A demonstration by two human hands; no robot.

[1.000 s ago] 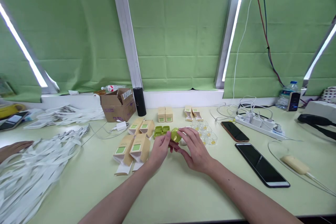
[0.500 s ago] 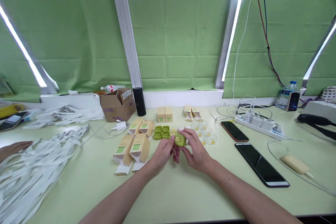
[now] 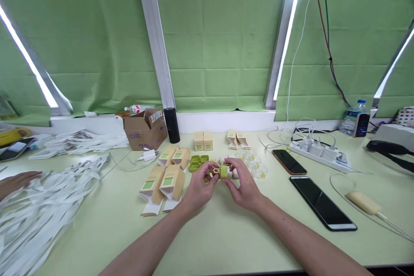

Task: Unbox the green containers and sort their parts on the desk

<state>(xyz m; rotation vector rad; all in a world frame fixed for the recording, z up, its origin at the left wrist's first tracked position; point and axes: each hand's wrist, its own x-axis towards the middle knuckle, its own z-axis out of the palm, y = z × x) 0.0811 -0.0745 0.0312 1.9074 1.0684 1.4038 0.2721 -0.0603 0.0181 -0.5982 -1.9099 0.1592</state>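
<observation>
My left hand (image 3: 199, 189) and my right hand (image 3: 243, 186) meet at the table's middle and together hold a small green case (image 3: 223, 170), now swung open between the fingertips. Just behind them lie more green cases (image 3: 199, 162) in a cluster. Several small clear cups (image 3: 255, 164) with yellow bits stand to the right of my hands. Tan cartons (image 3: 163, 180) with green labels lie to the left of my left hand, and two upright tan boxes (image 3: 203, 141) stand farther back.
White strips (image 3: 39, 207) are heaped at the left, where another person's hand (image 3: 16, 181) rests. A cardboard box (image 3: 145, 129) and black cylinder (image 3: 171, 125) stand at the back. Two phones (image 3: 323, 202), a power strip (image 3: 318, 152) and cables lie to the right.
The green case was shut and held flat a second ago; it now stands open between my fingers. My hands drew slightly toward me, then settled.
</observation>
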